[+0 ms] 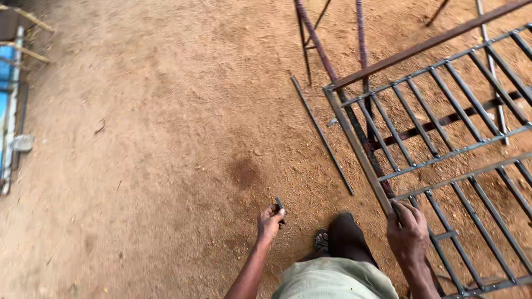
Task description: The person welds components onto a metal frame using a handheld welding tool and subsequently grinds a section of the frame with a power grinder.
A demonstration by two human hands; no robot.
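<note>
My left hand [270, 221] hangs over the dirt ground, its fingers closed around a small dark metal piece [280, 205]. My right hand [408, 233] grips the near left edge of a large grey metal grille [438, 158] with many parallel bars. The grille lies tilted, raised off the ground on a metal stand. My dark trouser leg and sandalled foot [322, 240] show between the two hands.
A loose thin metal rod [323, 135] lies on the reddish dirt left of the grille. A rusty bar [426, 44] crosses the grille's top. Stand legs [316, 39] rise at the top centre. Blue sheeting and pipes [11, 111] line the left edge.
</note>
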